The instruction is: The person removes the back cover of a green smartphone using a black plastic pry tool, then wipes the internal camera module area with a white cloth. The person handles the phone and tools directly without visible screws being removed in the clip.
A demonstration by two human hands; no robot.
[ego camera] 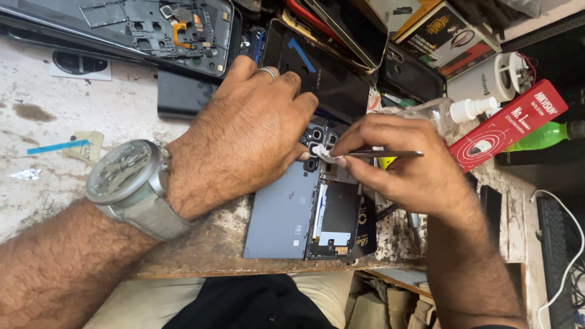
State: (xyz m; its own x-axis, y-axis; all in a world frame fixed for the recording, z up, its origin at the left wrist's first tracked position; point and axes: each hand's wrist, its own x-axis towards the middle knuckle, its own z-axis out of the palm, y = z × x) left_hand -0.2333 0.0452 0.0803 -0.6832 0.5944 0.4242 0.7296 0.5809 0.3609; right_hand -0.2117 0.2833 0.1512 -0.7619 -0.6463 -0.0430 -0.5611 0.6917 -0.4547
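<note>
An opened phone (304, 213) lies face down near the bench's front edge, with a grey-blue back panel (277, 216) on its left half and a dark inner frame (336, 213) on its right. My left hand (244, 134), with a ring and a grey wristwatch (131, 183), presses down on the phone's top by the camera lenses (315, 146). My right hand (399, 161) grips metal tweezers (384, 154) that pinch a small white wad (323, 155) against the camera area.
A stripped phone frame (164, 33) lies at the back left, dark phone panels (323, 67) behind my hands. A clear spray bottle (448, 113), a red box (509, 125) and a green bottle (539, 135) stand to the right. The worn bench (79, 116) is stained.
</note>
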